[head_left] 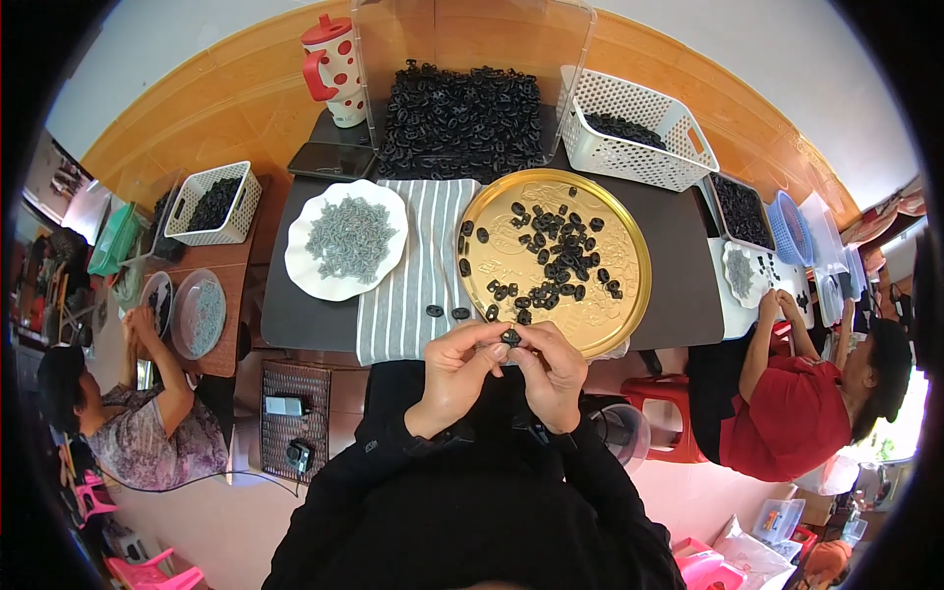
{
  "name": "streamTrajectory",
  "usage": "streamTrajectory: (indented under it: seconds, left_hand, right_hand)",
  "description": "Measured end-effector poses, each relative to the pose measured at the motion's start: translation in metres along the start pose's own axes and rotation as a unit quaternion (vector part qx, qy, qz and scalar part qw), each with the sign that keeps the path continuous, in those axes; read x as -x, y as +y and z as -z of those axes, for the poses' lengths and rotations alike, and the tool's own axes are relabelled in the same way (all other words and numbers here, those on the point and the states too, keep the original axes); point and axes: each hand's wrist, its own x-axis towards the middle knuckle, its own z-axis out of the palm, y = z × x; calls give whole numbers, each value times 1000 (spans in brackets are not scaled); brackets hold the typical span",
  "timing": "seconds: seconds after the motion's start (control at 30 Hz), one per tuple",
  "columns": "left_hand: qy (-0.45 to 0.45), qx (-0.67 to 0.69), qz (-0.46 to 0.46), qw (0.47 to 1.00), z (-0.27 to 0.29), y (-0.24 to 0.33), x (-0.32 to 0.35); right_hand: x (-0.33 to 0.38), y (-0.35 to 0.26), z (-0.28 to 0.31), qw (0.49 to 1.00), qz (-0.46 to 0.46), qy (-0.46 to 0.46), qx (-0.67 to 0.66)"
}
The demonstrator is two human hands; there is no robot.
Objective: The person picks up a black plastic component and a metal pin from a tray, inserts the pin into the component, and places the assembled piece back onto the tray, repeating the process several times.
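Note:
Both hands meet at the near edge of the gold tray (pixel 629 315). My left hand (pixel 456 376) and my right hand (pixel 551 377) pinch a small black plastic piece (pixel 510 336) between thumbs and fingertips; its details are too small to make out. Many similar black pieces (pixel 562 258) lie scattered on the tray. Two more dark oval pieces (pixel 435 311) rest on a grey-and-white striped cloth (pixel 398 329), left of the tray. Beside the cloth, a white scalloped plate (pixel 298 258) bears a heap of tiny grey, spring-like pieces (pixel 350 239).
Behind the tray stand a clear bin (pixel 580 39) heaped with black parts and a white perforated basket (pixel 639 162). A phone (pixel 331 159) and spotted tumbler (pixel 339 79) are at back left. People work at side tables: one in patterned clothing (pixel 167 447), one in red (pixel 792 418).

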Motion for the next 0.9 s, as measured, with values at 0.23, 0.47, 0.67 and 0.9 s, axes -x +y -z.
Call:
streamTrajectory:
  seconds: [0.23,0.47,0.67,0.9]
  left_hand:
    - [-11,-15,-14,1000,-2,-1,4]
    - [-9,-44,-48,998,-6,1,8]
    - [0,-48,-56,997,-8,1,7]
    - [-42,-24,-12,999,0,5,2]
  right_hand:
    - [6,-1,1,999,-18,12,-23]
    - [8,-7,-3,999,24,37,9]
    - [4,-12,-3,999,10,37,16]
    - [-6,-3,21,984,-121,-37,-129]
